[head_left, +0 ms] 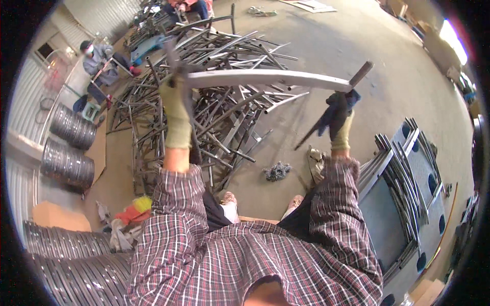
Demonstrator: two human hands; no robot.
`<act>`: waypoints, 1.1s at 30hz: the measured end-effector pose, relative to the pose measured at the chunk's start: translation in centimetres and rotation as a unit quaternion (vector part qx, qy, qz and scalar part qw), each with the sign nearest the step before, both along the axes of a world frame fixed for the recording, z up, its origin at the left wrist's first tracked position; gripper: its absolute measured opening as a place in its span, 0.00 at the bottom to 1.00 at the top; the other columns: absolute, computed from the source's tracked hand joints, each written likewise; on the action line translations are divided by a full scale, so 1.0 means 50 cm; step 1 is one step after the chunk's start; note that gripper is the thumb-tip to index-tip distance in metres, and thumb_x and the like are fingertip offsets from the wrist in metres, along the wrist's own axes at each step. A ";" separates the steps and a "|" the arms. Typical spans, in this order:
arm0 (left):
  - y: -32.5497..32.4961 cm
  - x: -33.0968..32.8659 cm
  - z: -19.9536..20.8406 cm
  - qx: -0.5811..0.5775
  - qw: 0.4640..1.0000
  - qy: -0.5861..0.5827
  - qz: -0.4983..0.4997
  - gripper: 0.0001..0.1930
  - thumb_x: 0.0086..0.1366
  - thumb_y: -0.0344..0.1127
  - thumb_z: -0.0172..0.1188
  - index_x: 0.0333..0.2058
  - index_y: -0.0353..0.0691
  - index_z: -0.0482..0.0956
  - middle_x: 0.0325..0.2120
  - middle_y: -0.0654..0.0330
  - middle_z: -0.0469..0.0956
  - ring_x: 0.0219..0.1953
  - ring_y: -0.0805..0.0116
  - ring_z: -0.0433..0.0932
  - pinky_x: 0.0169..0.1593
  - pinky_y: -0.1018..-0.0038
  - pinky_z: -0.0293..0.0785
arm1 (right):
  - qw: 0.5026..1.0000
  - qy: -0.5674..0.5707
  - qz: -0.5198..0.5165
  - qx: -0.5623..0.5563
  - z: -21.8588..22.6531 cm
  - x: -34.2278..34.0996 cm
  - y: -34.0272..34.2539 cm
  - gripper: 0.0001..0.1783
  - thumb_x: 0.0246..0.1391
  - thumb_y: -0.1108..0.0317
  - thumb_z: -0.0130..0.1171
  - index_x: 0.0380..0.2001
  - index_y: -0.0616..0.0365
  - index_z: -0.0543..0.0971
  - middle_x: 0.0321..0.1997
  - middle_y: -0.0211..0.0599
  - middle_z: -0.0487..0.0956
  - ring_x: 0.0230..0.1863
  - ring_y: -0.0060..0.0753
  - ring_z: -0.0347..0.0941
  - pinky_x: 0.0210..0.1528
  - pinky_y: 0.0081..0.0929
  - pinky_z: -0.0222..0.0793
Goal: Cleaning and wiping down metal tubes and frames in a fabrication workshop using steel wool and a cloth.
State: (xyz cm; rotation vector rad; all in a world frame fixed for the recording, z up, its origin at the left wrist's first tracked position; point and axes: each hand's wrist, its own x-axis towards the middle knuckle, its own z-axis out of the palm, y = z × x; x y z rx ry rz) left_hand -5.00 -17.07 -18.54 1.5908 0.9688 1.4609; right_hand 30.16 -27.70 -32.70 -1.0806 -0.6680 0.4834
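Note:
Both of my arms stretch forward, holding up a grey metal tube frame (270,77) with a broad crossbar and a thinner leg at each end. My left hand (176,97), in a yellowish work glove, is closed around its left end; motion blurs the fingers there. On the other side my right hand (341,109), in a dark blue glove with a yellowish cuff, grips the frame just under the crossbar's right end. Beyond and below the raised frame lies a large tangled pile of metal tube frames (224,135) on the floor.
Black coils (69,166) stand stacked at left, with more black ringed stacks (76,270) at lower left. At right a blue-grey rack (390,204) carries several metal bars. Between pile and feet sits a grey clump (277,172). A seated person (99,66) is far left, another (186,7) behind the pile.

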 end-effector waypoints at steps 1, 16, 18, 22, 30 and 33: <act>0.041 -0.033 -0.011 -0.003 0.988 -0.150 0.046 0.20 0.65 0.51 0.58 0.43 0.38 0.78 0.33 0.66 0.77 0.30 0.77 0.72 0.34 0.77 0.67 | 0.996 -0.054 0.012 0.073 0.059 -0.038 -0.007 0.16 0.60 0.57 0.53 0.40 0.60 0.73 0.27 0.31 0.73 0.25 0.22 0.66 0.30 0.23 0.64; -0.010 0.019 0.013 0.021 0.984 -0.165 -0.063 0.16 0.67 0.44 0.57 0.42 0.35 0.76 0.36 0.64 0.76 0.32 0.77 0.71 0.34 0.76 0.65 | 0.962 -0.204 -0.166 0.067 0.146 0.093 0.010 0.09 0.57 0.72 0.57 0.41 0.62 0.74 0.39 0.28 0.74 0.35 0.20 0.67 0.39 0.20 0.67; 0.068 0.017 0.038 -0.008 0.969 -0.247 0.013 0.17 0.68 0.47 0.54 0.43 0.38 0.78 0.30 0.72 0.70 0.28 0.80 0.62 0.29 0.80 0.54 | 0.982 -0.181 0.014 0.052 0.186 0.039 -0.057 0.10 0.59 0.71 0.55 0.43 0.62 0.77 0.32 0.29 0.77 0.30 0.19 0.68 0.35 0.19 0.66; 0.039 0.037 -0.030 0.105 0.987 -0.115 -0.035 0.19 0.68 0.44 0.56 0.50 0.37 0.76 0.33 0.70 0.73 0.29 0.82 0.66 0.30 0.81 0.62 | 0.993 -0.069 -0.055 0.080 0.072 0.102 -0.013 0.12 0.60 0.69 0.53 0.45 0.63 0.77 0.32 0.29 0.78 0.32 0.21 0.71 0.34 0.19 0.65; -0.059 0.162 0.032 0.094 0.986 -0.024 -0.132 0.15 0.64 0.40 0.59 0.38 0.32 0.79 0.27 0.62 0.78 0.29 0.74 0.73 0.34 0.73 0.70 | 0.984 0.015 -0.132 0.115 -0.116 0.180 -0.016 0.10 0.59 0.64 0.58 0.40 0.58 0.77 0.32 0.32 0.79 0.31 0.30 0.75 0.36 0.27 0.71; -0.081 0.236 -0.063 0.122 0.972 0.175 -0.098 0.18 0.63 0.44 0.60 0.38 0.32 0.78 0.29 0.55 0.78 0.35 0.69 0.72 0.43 0.69 0.68 | 0.967 0.120 -0.221 0.029 -0.274 0.220 0.001 0.10 0.59 0.62 0.56 0.34 0.57 0.77 0.25 0.30 0.75 0.25 0.27 0.72 0.27 0.27 0.68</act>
